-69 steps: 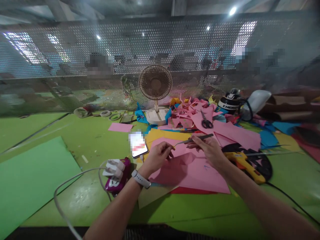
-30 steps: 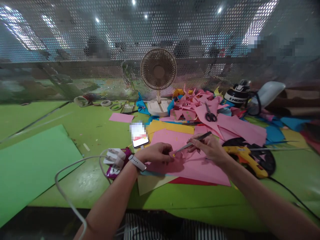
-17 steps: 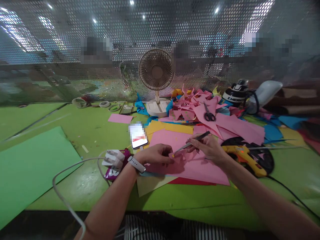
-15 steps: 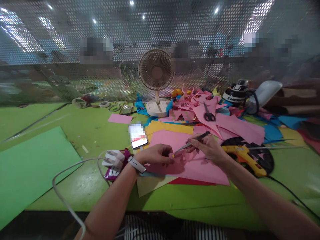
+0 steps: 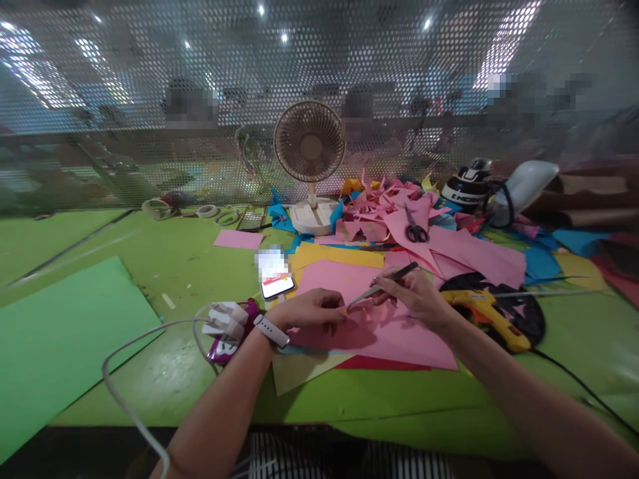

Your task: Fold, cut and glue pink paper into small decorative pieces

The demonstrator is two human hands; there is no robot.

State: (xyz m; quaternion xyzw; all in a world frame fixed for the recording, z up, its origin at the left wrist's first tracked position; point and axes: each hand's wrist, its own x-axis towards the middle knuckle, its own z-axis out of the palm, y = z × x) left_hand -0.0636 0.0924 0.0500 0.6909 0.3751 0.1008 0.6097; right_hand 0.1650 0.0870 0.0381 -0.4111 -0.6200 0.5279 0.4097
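My left hand point(image 5: 310, 310) rests low on a large pink paper sheet point(image 5: 399, 336), its fingers curled over a small pink paper piece with a tiny yellow bit point(image 5: 344, 311) at the fingertips. In my right hand point(image 5: 415, 294) I pinch metal tweezers point(image 5: 382, 287), whose tip touches that yellow bit beside my left fingers. A white watch sits on my left wrist. What lies under my left fingers is partly hidden.
A yellow glue gun point(image 5: 486, 317) lies right of my right hand, its black cord trailing right. Scissors point(image 5: 414, 229) rest on a heap of pink scraps. Farther off are a desk fan point(image 5: 309, 166), a phone point(image 5: 276, 278), a purple power strip point(image 5: 230, 327) with white plugs, and a green sheet point(image 5: 64, 332).
Both hands have come down from above the sheet onto the pink paper. The tweezers' tip stays at the small yellow bit by my left fingers. The view tilted down slightly.
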